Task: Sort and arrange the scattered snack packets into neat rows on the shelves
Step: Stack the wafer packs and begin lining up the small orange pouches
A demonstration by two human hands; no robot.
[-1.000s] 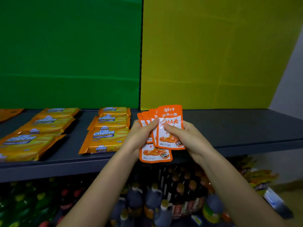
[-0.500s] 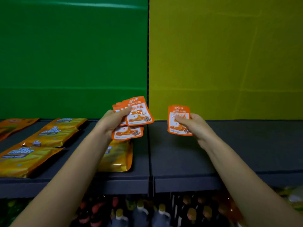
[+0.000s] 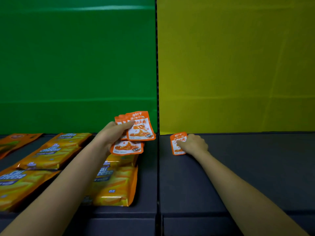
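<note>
Orange packet held by the right hand, to be squared at the shelf back — spare packets gripped by the left hand.

The fanned packets in the left hand overlap, count indeterminate; the right hand covers part of the single packet (grip or mere press: undetermined); the left forearm hides part of the cheese wafer packs; the leftmost pack is cut by the frame edge.

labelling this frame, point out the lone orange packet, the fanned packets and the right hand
lone orange packet [image 3: 175, 149], head view, lower left face
fanned packets [image 3: 141, 129], head view, front packet's face
right hand [image 3: 194, 144], head view, back of hand
</note>
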